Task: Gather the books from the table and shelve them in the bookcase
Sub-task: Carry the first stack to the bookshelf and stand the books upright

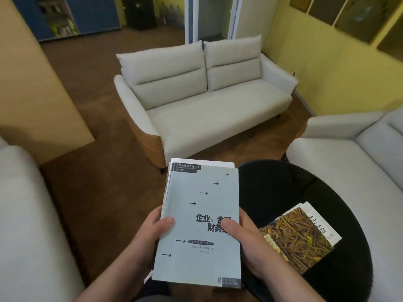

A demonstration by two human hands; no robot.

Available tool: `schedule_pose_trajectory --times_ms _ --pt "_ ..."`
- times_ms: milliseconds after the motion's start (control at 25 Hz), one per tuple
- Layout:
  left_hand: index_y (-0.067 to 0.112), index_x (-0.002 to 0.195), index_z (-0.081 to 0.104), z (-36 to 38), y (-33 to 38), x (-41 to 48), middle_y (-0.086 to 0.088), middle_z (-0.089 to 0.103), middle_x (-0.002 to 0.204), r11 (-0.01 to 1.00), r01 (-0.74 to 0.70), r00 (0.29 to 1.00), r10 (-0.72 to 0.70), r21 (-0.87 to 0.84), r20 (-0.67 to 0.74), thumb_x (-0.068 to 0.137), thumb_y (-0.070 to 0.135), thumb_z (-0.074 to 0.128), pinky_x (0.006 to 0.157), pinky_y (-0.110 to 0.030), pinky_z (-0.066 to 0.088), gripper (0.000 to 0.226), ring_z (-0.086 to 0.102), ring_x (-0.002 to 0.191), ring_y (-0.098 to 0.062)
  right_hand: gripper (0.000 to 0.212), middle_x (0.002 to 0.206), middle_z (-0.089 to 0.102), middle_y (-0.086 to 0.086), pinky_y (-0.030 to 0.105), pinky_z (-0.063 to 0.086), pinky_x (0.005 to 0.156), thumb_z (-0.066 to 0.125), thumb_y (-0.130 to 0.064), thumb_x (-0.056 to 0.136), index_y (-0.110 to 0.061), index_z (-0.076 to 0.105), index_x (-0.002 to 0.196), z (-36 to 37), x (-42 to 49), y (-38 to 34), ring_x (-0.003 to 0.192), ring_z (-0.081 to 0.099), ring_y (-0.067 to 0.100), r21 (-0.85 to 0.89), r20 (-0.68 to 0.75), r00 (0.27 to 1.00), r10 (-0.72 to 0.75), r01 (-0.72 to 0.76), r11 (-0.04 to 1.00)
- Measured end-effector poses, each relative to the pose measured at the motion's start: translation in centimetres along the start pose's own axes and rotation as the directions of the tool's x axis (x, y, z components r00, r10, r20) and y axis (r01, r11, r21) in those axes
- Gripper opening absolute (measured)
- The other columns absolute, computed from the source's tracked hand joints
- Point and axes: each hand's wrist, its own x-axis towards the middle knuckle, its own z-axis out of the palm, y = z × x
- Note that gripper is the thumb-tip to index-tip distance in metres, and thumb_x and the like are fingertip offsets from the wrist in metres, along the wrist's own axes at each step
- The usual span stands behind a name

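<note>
A pale grey-green book (200, 214) with black arrows and Chinese title lies on top of a small stack with white books showing under its far edge. My left hand (148, 234) grips the stack's left edge, thumb on the cover. My right hand (242, 238) grips the right edge, thumb over the title. The stack is held in the air at the left rim of the round black table (283, 188). A book with a yellow-brown straw-pattern cover (298, 238) lies on that table to the right, on top of another book.
A white two-seat sofa (205, 101) faces me across brown carpet. White seats (357, 153) stand at the right and at the left (24, 214). A blue cabinet with open shelves (63, 16) stands at the far left. A tan wall corner (37, 83) juts in at the left.
</note>
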Motion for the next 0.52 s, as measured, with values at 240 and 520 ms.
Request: schedule_pose_trajectory --times_ms 240,520 --pt "0.000 0.137 0.045 -8.8 2.9 0.3 -0.024 0.073 0.114 0.993 -0.019 0.998 0.011 -0.117 -0.068 0.045 0.056 0.094 0.079 -0.059 0.059 0.119 0.072 0.099 -0.047 0.106 0.125 0.072 0.011 0.062 0.048 0.103 0.093 -0.044 0.047 -0.021 0.045 0.140 7.3 8.5 -1.1 0.109 0.071 0.037 -0.120 0.046 0.997 0.059 -0.053 0.991" --pt "0.003 0.143 0.043 -21.3 7.6 2.4 -0.032 0.058 0.135 0.978 -0.093 0.977 0.054 -0.188 -0.206 0.059 0.051 0.090 0.098 -0.079 0.038 0.107 0.056 0.118 -0.061 0.109 0.127 0.071 0.011 0.055 0.055 0.096 0.095 -0.051 0.043 -0.018 0.050 0.137 18.6 19.2 -3.0 0.109 0.071 0.037 -0.199 0.139 0.989 0.046 -0.018 0.980"
